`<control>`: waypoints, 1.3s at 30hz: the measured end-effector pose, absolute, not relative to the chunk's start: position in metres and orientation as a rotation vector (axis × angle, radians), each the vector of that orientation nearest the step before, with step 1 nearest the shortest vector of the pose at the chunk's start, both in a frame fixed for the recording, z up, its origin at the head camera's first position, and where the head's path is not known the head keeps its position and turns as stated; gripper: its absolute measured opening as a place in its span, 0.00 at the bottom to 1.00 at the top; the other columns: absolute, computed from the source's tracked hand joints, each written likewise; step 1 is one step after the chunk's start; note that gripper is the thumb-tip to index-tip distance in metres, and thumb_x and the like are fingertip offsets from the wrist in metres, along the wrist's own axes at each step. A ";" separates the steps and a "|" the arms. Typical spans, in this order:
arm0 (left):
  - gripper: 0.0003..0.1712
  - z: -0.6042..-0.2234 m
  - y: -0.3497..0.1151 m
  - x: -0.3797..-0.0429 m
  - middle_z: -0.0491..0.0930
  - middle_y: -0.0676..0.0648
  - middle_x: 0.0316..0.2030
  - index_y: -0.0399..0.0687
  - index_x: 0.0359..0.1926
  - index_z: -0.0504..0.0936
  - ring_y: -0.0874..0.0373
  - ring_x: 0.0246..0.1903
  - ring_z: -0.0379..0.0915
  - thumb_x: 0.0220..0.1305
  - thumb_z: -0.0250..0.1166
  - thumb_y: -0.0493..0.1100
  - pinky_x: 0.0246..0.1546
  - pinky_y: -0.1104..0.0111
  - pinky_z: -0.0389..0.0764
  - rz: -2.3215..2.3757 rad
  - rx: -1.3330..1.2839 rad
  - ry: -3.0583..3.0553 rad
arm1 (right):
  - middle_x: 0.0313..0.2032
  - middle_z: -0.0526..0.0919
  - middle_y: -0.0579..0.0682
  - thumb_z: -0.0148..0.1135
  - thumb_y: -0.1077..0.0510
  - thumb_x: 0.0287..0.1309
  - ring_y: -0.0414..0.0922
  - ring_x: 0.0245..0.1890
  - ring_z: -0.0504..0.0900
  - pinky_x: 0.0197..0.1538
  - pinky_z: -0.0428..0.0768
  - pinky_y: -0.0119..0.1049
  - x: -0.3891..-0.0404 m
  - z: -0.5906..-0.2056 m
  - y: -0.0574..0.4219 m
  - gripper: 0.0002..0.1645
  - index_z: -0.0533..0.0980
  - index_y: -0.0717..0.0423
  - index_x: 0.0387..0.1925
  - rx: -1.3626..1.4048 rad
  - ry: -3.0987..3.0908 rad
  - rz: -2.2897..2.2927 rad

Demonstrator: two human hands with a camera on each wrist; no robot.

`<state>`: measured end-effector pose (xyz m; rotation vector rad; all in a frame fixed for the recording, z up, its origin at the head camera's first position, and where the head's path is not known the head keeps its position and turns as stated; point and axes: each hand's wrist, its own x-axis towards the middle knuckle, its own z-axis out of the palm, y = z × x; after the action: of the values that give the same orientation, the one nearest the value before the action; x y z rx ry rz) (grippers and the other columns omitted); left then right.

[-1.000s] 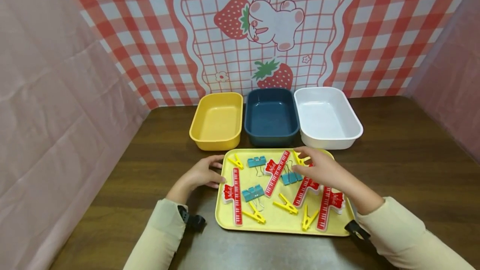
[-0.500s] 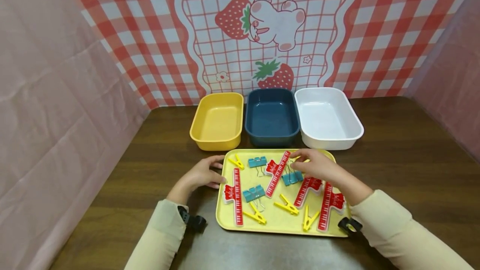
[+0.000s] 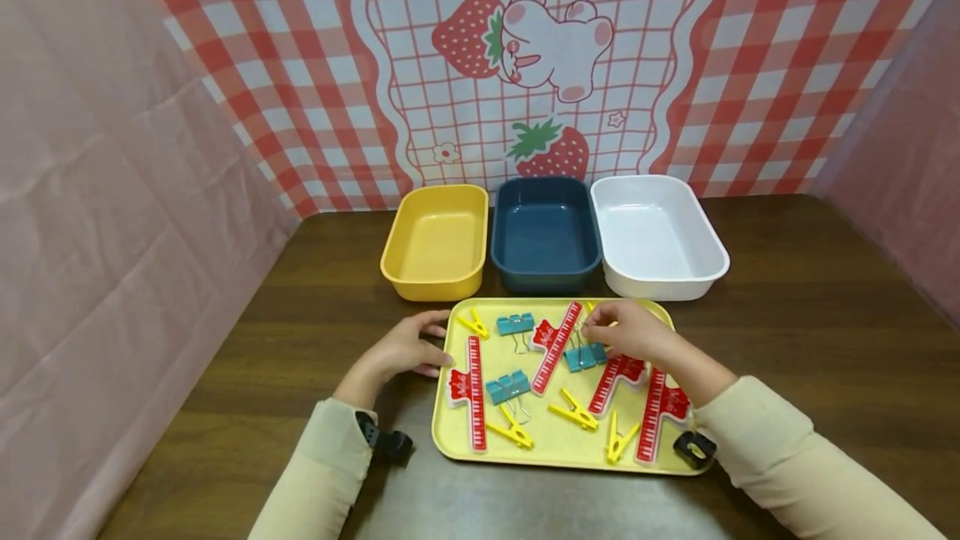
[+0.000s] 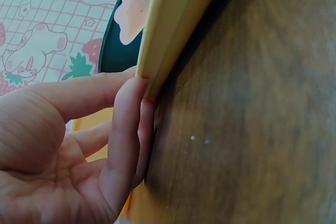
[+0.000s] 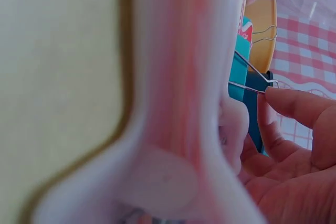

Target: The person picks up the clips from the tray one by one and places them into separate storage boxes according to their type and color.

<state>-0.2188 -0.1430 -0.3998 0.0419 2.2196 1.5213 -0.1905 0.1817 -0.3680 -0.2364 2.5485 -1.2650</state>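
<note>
My left hand point(image 3: 405, 346) grips the left edge of the yellow tray point(image 3: 442, 432), thumb over the rim and fingers at its outer side in the left wrist view. At the tray's upper right, my right hand point(image 3: 632, 330) pinches the wire handle point(image 5: 251, 69) of a teal binder clip point(image 3: 585, 357) between thumb and finger. This clip lies beside a red piano-key-patterned clip point(image 3: 557, 348). Another such red clip point(image 3: 607, 386) lies under the right hand's wrist side. A yellow clothespin behind the right fingers is mostly hidden.
Beyond the tray stand a yellow bin point(image 3: 435, 282), a dark blue bin point(image 3: 546, 280) and a white bin point(image 3: 663, 288) side by side. On the tray lie two more teal binder clips point(image 3: 508, 387), several yellow clothespins point(image 3: 574, 410) and further red clips point(image 3: 477, 407).
My right hand has drawn slightly back and left, and its fingers have come together on the binder clip's wire handle. The left hand stays at the tray's edge.
</note>
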 end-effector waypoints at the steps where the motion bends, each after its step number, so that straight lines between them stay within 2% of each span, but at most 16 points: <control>1: 0.43 -0.400 -0.143 -0.219 0.69 0.39 0.48 0.44 0.67 0.63 0.52 0.29 0.77 0.50 0.68 0.26 0.28 0.63 0.83 1.522 0.041 2.218 | 0.34 0.75 0.54 0.58 0.59 0.61 0.46 0.34 0.75 0.33 0.81 0.37 -0.191 -0.368 0.182 0.09 0.75 0.64 0.35 -0.231 2.541 -1.276; 9: 0.42 -0.400 -0.144 -0.219 0.69 0.39 0.48 0.44 0.66 0.63 0.52 0.30 0.77 0.50 0.67 0.26 0.28 0.62 0.83 1.526 0.040 2.212 | 0.32 0.76 0.55 0.53 0.62 0.62 0.44 0.31 0.75 0.34 0.82 0.37 -0.192 -0.369 0.183 0.08 0.71 0.66 0.33 -0.139 2.360 -1.477; 18: 0.42 -0.399 -0.143 -0.220 0.69 0.39 0.49 0.45 0.66 0.63 0.52 0.30 0.77 0.51 0.67 0.26 0.29 0.62 0.83 1.519 0.035 2.215 | 0.41 0.75 0.59 0.52 0.61 0.60 0.45 0.29 0.77 0.36 0.82 0.39 -0.193 -0.366 0.187 0.07 0.69 0.63 0.32 -0.066 2.117 -1.672; 27: 0.42 -0.401 -0.144 -0.221 0.69 0.39 0.49 0.44 0.66 0.63 0.51 0.30 0.77 0.50 0.67 0.26 0.29 0.62 0.83 1.522 0.040 2.211 | 0.43 0.75 0.60 0.50 0.59 0.63 0.48 0.36 0.79 0.42 0.82 0.43 -0.195 -0.366 0.189 0.10 0.73 0.63 0.35 -0.005 1.948 -1.784; 39: 0.42 -0.400 -0.144 -0.220 0.69 0.39 0.49 0.44 0.66 0.63 0.52 0.30 0.77 0.51 0.67 0.26 0.29 0.63 0.83 1.507 0.038 2.218 | 0.45 0.74 0.58 0.48 0.60 0.64 0.47 0.39 0.77 0.44 0.81 0.43 -0.199 -0.361 0.186 0.08 0.70 0.57 0.29 -0.047 1.889 -1.790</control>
<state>-0.2201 -0.1437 -0.3999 0.0384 2.2182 1.5066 -0.1988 0.1860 -0.3609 -0.0466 1.8890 -1.7896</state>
